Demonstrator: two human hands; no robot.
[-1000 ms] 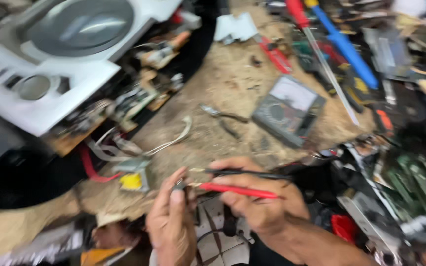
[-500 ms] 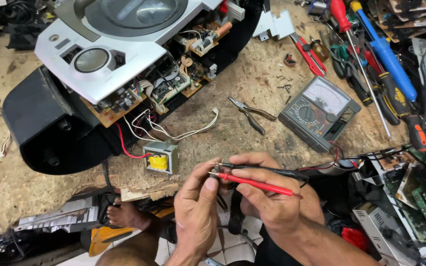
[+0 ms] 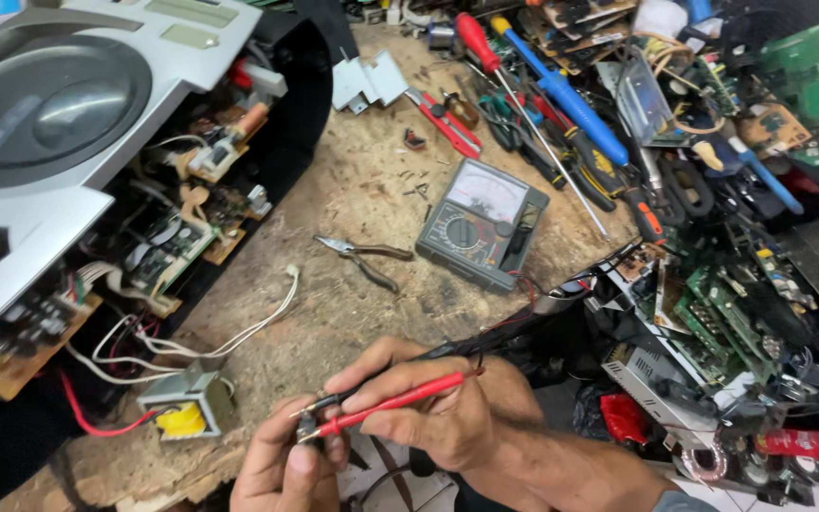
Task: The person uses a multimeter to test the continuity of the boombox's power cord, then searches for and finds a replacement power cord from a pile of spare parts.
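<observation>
The red probe [image 3: 392, 406] and the black probe [image 3: 334, 396] lie together in your right hand [image 3: 438, 412], pinched between thumb and fingers at the near edge of the worktop [image 3: 362, 190], their tips pointing left. Both tips meet a small dark part [image 3: 307, 429] that your left hand [image 3: 284, 466] grips between thumb and fingertips; what the part is cannot be made out. Just left of your hands a small transformer [image 3: 187, 406] with yellow tape sits near the worktop's broken near edge, wired by red and white leads to the opened silver stereo [image 3: 59, 123] at the left side. The analog multimeter [image 3: 482, 224] rests mid-worktop, with pliers [image 3: 364, 258] just left of it. Screwdrivers [image 3: 561, 95] and circuit boards [image 3: 713, 303] crowd the right side.
</observation>
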